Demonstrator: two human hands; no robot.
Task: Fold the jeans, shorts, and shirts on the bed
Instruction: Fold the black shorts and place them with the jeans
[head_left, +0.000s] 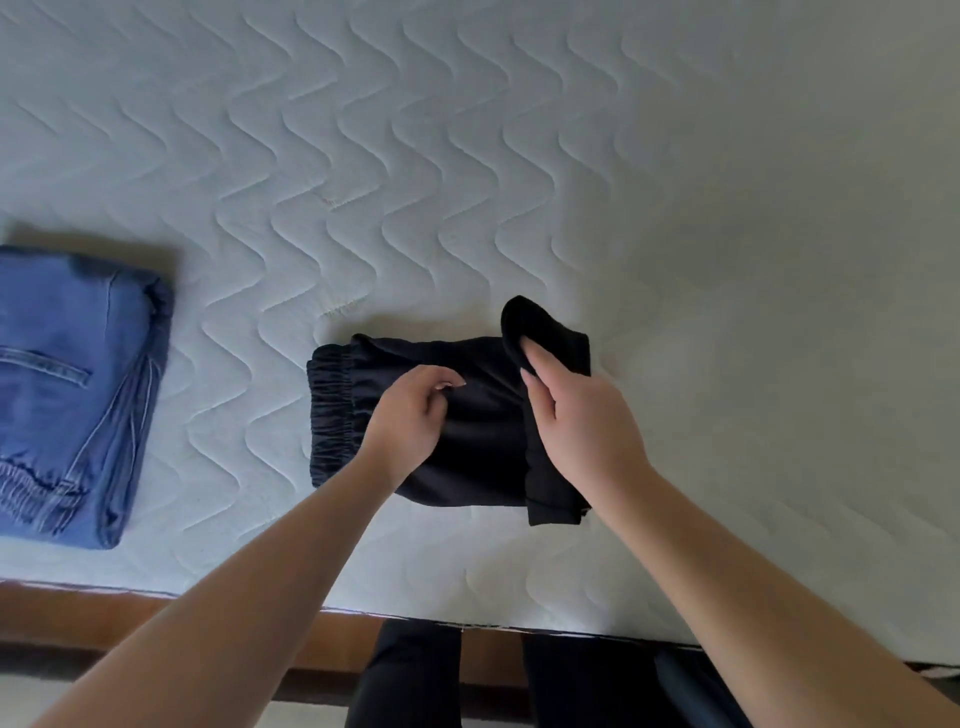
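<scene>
My right hand (582, 415) pinches black shorts (467, 421) near bed's (675, 208) front edge; left hand (410, 415) loosely curled, empty; no readable labels.

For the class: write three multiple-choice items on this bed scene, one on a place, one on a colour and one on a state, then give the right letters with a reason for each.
1. Where do the folded jeans lie?
A. left of the shorts
B. right of the shorts
C. on the floor

2. What colour are the shorts?
A. red
B. black
C. white

3. What is the right hand doing?
A. resting flat on the mattress
B. gripping the jeans
C. holding up an end of the shorts

Key:
1 A, the jeans sit at the mattress's left edge.
2 B, the cloth is black throughout.
3 C, its fingers curl round the lifted end while the left hand hovers over the middle.
</scene>
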